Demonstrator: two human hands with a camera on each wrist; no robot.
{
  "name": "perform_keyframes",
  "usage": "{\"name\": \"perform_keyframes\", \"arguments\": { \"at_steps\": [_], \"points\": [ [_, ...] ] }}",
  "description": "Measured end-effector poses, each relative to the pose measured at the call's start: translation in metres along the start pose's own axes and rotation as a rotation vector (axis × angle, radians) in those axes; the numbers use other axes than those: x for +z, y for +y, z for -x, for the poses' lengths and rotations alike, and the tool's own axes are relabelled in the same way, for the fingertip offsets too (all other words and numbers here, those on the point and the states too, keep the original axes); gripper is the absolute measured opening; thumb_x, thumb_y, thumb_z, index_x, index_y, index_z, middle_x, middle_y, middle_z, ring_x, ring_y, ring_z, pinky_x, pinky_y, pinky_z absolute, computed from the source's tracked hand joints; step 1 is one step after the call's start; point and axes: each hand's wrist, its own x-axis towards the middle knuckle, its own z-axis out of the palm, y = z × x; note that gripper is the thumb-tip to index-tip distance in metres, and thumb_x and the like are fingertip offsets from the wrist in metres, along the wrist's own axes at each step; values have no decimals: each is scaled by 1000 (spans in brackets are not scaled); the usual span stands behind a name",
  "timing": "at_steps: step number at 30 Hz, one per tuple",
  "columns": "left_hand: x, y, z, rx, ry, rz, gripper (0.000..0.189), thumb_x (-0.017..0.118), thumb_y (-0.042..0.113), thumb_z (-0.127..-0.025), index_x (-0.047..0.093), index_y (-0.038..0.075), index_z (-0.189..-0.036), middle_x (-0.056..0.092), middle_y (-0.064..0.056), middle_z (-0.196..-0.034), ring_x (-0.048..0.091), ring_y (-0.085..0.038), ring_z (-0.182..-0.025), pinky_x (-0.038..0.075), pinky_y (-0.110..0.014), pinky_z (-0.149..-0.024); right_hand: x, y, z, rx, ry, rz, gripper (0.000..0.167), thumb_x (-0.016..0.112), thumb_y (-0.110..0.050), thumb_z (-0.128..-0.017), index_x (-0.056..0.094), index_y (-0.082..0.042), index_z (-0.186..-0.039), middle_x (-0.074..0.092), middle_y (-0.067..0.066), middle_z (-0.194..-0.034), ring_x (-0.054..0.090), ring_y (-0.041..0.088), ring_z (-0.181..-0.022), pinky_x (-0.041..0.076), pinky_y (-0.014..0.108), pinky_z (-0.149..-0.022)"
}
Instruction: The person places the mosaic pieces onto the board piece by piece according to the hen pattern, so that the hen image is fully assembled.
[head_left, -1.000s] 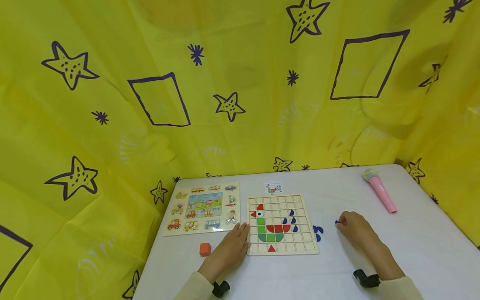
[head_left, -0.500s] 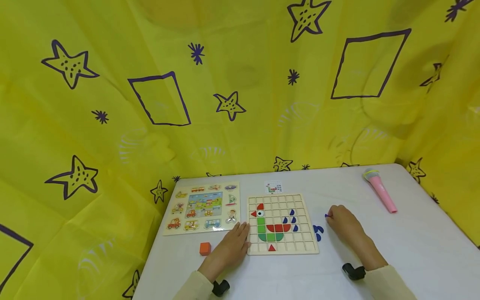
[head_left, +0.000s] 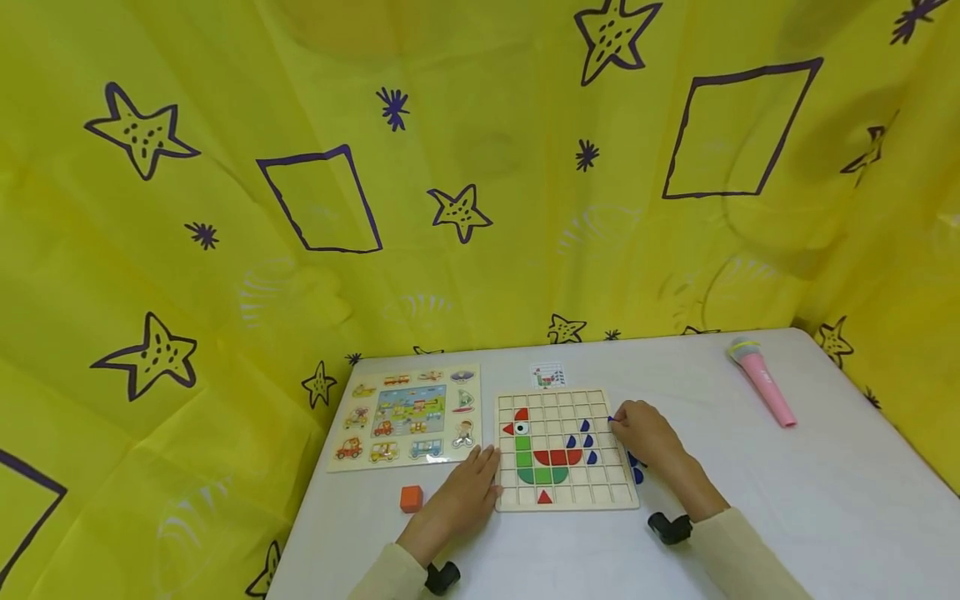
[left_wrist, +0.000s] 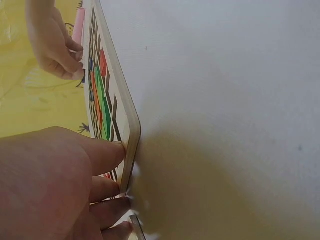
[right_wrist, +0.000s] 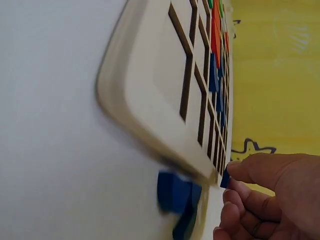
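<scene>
My right hand pinches a small blue piece between thumb and fingertips, at the right edge of a wooden grid board. In the head view only a sliver of that piece shows. Red, green and blue pieces form a bird on the board, with an eye tile at its head and blue pieces at the tail. A red triangle lies in a lower cell. My left hand rests against the board's left edge, its thumb touching the near corner. Loose blue pieces lie beside the board, partly hidden below my right hand.
A small picture card of the bird lies behind the board. On the left are a vehicle puzzle board and an orange cube. A pink microphone lies at the back right. Yellow patterned cloth hangs behind the white table.
My right hand has moved left with the blue piece, from the open table to the board's right edge. My left hand has stayed at the board's left edge.
</scene>
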Motion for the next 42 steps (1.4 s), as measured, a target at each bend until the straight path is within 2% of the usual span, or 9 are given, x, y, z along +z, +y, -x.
{"name": "perform_keyframes", "arguments": {
  "at_steps": [6, 17, 25, 31, 35, 42],
  "points": [
    [2, 0, -1, 0, -6, -4, 64, 54, 33, -111, 33, 8, -166, 33, -10, -172, 26, -35, -161, 30, -51, -128, 10, -7, -4, -5, -15, -7, 16, 68, -11, -101, 67, 4, -102, 63, 12, -91, 57, 23, -80, 53, 36, -69],
    [1, 0, -1, -12, -1, 3, 65, 55, 33, -110, 33, 8, -166, 33, -9, -172, 26, -35, -161, 31, -51, -128, 10, -10, -5, -9, -13, 6, 15, 71, -10, -98, 66, 4, -101, 66, 12, -90, 58, 23, -79, 55, 36, -69],
    [1, 0, -1, -12, -2, 6, 65, 55, 34, -110, 33, 9, -166, 33, -9, -172, 26, -34, -161, 31, -51, -128, 4, -10, -4, 21, -36, -3, 14, 71, -9, -98, 67, 3, -102, 66, 12, -90, 58, 24, -79, 53, 35, -67],
    [2, -1, 0, -10, 3, 2, 65, 55, 34, -110, 33, 8, -166, 33, -9, -172, 26, -34, -161, 31, -52, -128, -9, -2, 3, 28, -56, -4, 18, 69, -10, -98, 67, 5, -107, 67, 15, -95, 59, 25, -79, 54, 37, -67],
    [2, -1, 0, -10, 0, -2, 65, 54, 34, -111, 33, 8, -166, 33, -10, -172, 26, -34, -161, 31, -51, -128, -19, 8, 7, 41, -102, -3, 21, 70, -14, -98, 67, 4, -109, 66, 14, -94, 59, 25, -81, 55, 38, -70],
    [2, 0, 0, -10, 2, 3, 64, 53, 34, -111, 33, 8, -166, 33, -10, -172, 26, -35, -161, 31, -52, -128, -29, 21, 13, 13, -226, 37, 23, 77, -16, -95, 65, 1, -105, 61, 10, -93, 57, 27, -90, 54, 42, -79]
  ]
}}
